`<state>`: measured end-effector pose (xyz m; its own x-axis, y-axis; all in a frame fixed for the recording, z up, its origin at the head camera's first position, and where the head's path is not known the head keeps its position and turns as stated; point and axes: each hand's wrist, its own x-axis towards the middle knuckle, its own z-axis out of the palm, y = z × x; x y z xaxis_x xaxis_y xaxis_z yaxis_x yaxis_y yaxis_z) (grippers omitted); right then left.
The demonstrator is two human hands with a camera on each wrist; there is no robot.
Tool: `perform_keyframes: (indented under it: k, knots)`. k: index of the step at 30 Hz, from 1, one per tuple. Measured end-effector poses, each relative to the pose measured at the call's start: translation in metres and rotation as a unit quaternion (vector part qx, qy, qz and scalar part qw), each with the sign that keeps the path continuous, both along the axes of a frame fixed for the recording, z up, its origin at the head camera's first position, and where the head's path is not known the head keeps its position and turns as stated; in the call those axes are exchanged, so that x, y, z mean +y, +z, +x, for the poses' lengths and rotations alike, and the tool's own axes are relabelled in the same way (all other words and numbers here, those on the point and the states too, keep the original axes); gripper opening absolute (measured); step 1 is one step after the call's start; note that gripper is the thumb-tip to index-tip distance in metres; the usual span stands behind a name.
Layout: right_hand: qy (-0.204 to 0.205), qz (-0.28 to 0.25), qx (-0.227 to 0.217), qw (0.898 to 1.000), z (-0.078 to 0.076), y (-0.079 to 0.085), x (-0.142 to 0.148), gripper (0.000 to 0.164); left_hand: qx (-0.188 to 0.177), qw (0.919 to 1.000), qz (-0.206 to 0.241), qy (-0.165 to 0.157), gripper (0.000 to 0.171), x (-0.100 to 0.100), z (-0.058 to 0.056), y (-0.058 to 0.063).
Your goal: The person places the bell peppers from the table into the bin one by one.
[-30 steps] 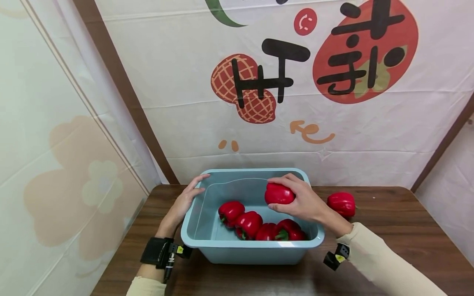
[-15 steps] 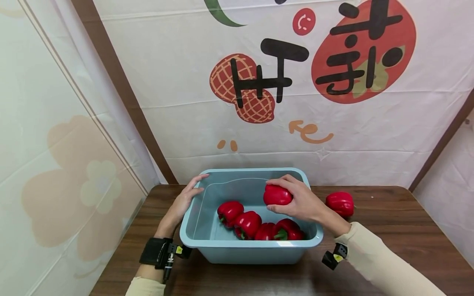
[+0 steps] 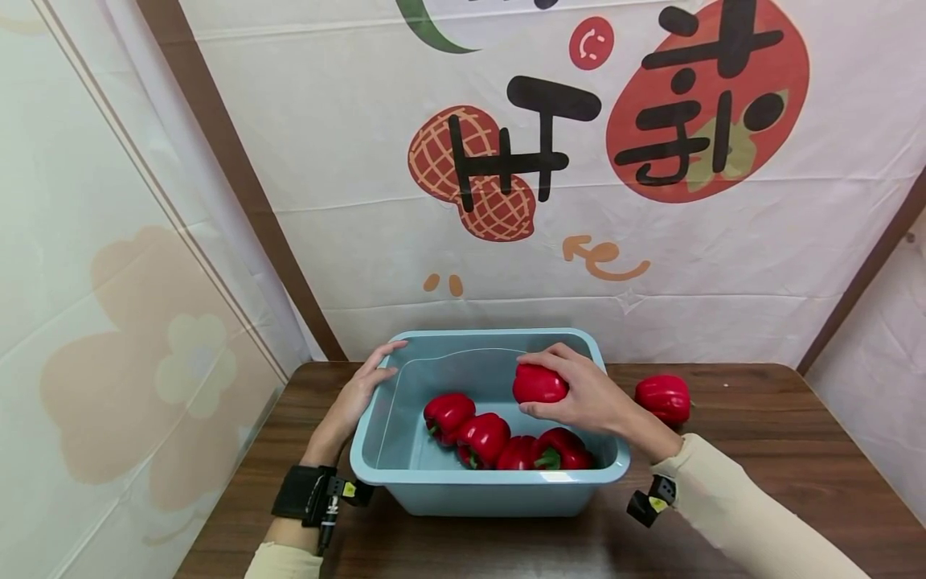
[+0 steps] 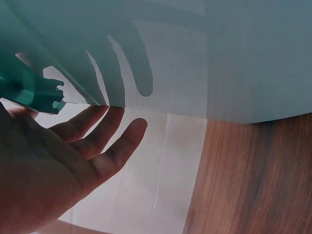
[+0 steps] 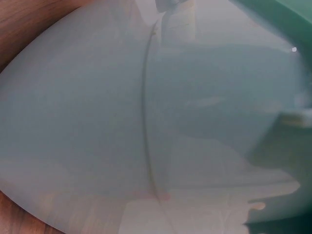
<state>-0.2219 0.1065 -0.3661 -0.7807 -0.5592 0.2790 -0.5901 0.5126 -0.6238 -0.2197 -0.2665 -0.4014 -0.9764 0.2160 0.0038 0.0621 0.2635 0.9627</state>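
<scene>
A red bell pepper (image 3: 538, 384) is held in my right hand (image 3: 589, 394), raised over the right part of a light blue plastic basin (image 3: 499, 500). Thumb and fingers grip it from the right side. Inside the basin, several red bell peppers (image 3: 483, 439) lie along the front and middle of the floor, some with green stems showing. My left hand (image 3: 358, 396) holds the basin's left rim, thumb over the edge. In the left wrist view, fingers (image 4: 122, 146) of that hand lie by the outer wall. The right wrist view shows only the basin's outer wall (image 5: 97, 117), not the hand.
Another red bell pepper (image 3: 663, 400) lies on the brown wooden table (image 3: 767, 450), right of the basin. A printed fabric backdrop (image 3: 347, 225) stands directly behind the table, with another panel (image 3: 87, 386) along the left.
The head view has shifted slightly, moving the whole scene a little leftward. Both hands, the held pepper and the basin otherwise keep their positions.
</scene>
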Motion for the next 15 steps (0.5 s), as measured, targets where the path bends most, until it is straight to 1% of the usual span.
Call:
perform_keyframes:
  k: [5, 15]
  knots:
    - [-0.003, 0.009, 0.001, 1.0, 0.0003, 0.0, -0.0003, 0.074, -0.002, 1.0, -0.002, 0.004, 0.046, 0.0005, 0.0006, 0.0005]
    - [-0.004, 0.023, 0.003, 1.0, -0.0006, -0.0004, -0.0004, 0.073, -0.003, 1.0, -0.001, 0.0, 0.046, 0.0007, -0.0005, -0.0005]
